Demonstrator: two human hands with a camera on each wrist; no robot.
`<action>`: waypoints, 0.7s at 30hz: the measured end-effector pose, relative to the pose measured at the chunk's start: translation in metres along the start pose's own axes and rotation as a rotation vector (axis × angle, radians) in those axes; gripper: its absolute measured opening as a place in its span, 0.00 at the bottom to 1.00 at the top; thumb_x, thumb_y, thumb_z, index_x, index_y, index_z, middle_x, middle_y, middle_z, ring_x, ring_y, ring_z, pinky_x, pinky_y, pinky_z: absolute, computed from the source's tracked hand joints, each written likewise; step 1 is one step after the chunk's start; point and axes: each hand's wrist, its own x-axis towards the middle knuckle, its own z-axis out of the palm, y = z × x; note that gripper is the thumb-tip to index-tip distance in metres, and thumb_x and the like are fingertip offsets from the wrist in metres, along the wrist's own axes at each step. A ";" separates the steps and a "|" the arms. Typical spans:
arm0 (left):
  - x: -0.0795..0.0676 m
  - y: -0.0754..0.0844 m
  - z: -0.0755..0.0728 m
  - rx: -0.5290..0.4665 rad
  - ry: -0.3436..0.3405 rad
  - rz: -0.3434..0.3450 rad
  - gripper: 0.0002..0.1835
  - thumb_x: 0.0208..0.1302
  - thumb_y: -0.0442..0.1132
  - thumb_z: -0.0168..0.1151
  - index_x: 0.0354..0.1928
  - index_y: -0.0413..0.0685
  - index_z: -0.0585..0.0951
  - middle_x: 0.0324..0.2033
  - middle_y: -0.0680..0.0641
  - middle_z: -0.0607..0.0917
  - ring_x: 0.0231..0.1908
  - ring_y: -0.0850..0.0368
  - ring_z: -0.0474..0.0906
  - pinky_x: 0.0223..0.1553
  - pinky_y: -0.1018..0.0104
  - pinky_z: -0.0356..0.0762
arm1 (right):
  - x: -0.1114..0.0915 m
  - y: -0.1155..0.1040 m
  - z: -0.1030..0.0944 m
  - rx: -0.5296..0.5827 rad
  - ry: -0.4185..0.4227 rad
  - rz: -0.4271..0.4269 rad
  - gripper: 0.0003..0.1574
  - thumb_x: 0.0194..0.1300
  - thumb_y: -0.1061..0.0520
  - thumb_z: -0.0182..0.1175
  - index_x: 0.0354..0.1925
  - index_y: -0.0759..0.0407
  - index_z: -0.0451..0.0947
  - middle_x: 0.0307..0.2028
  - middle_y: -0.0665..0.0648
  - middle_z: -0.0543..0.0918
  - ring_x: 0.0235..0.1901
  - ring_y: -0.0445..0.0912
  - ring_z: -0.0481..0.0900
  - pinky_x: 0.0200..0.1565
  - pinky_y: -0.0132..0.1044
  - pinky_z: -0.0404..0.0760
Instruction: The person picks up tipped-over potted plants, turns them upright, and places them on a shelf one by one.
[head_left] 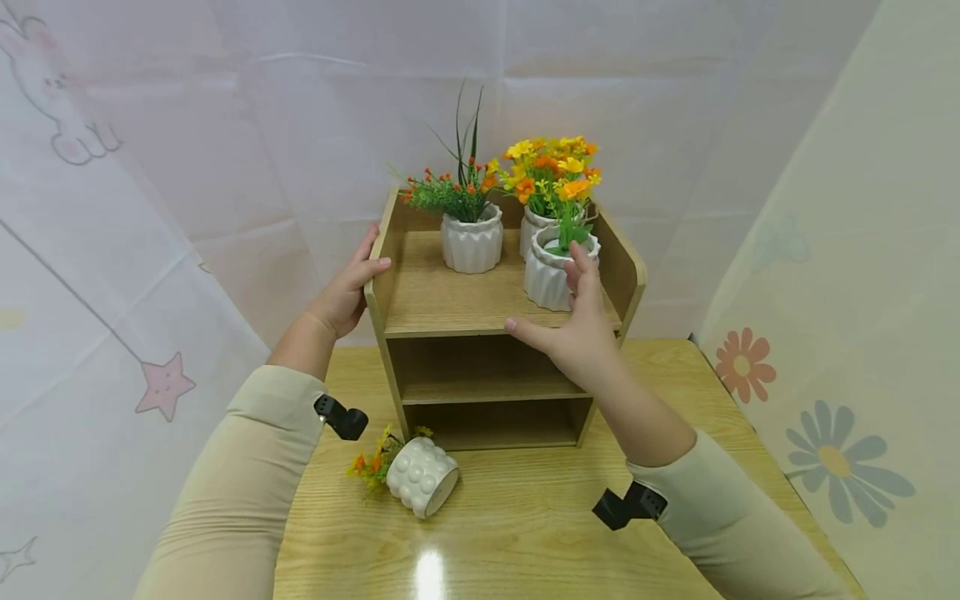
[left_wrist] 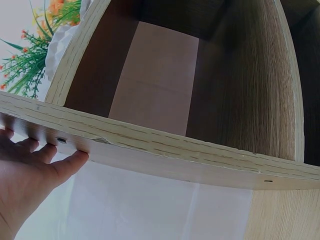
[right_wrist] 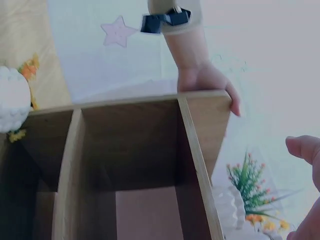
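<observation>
A three-level wooden shelf (head_left: pixel 465 304) stands on the table. My left hand (head_left: pixel 348 287) rests on its left side panel, fingers nearly straight against the outer face and thumb across the edge. In the left wrist view, the left fingertips (left_wrist: pixel 80 154) touch that outer face. My right hand (head_left: pixel 581 329) is spread at the top's right front, thumb apart from the fingers; its fingers overlap the front white ribbed flowerpot (head_left: pixel 545 279) in the head view. Behind that pot are yellow-orange flowers (head_left: pixel 555 167) and another white pot (head_left: pixel 528 233). A white pot with red-berried greenery (head_left: pixel 471 242) stands left of them.
A white bumpy flowerpot (head_left: pixel 420 479) with yellow and orange flowers lies on its side on the wooden table (head_left: pixel 510 517), before the shelf's left front corner. Pale printed cloth (head_left: pixel 300 125) hangs behind and along both sides.
</observation>
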 end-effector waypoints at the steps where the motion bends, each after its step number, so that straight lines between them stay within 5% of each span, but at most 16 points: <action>1: 0.000 0.000 0.000 -0.001 0.000 0.000 0.43 0.67 0.47 0.41 0.76 0.76 0.30 0.78 0.54 0.32 0.72 0.40 0.49 0.62 0.56 0.57 | -0.001 0.000 0.003 -0.004 -0.010 -0.002 0.73 0.52 0.53 0.75 0.78 0.45 0.33 0.77 0.58 0.46 0.77 0.49 0.44 0.75 0.49 0.49; 21: 0.000 0.000 0.000 -0.003 0.003 0.000 0.43 0.67 0.47 0.41 0.76 0.75 0.29 0.78 0.53 0.34 0.71 0.39 0.50 0.63 0.53 0.57 | -0.035 0.023 0.072 -0.084 -0.190 0.026 0.73 0.46 0.49 0.79 0.78 0.43 0.43 0.75 0.56 0.54 0.74 0.55 0.53 0.69 0.60 0.58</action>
